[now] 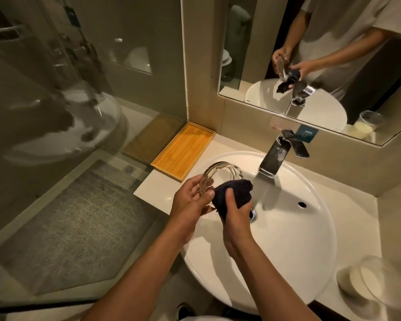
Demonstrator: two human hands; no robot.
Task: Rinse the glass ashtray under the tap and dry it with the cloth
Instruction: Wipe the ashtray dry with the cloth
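Observation:
The round glass ashtray (218, 173) is tilted on its edge above the left rim of the white basin (287, 251). My left hand (191, 200) grips its lower left rim. My right hand (235, 212) holds a bunched dark cloth (234, 192) pressed against the ashtray's lower right side. The chrome tap (273, 157) stands behind and to the right. I cannot tell whether water is running from it. The drain (252, 214) shows just right of my right hand.
A bamboo tray (183, 150) lies on the counter at the left of the basin. A clear lidded jar (366, 281) stands at the front right. The mirror (310, 54) hangs behind the tap. A glass shower partition (56, 112) closes off the left side.

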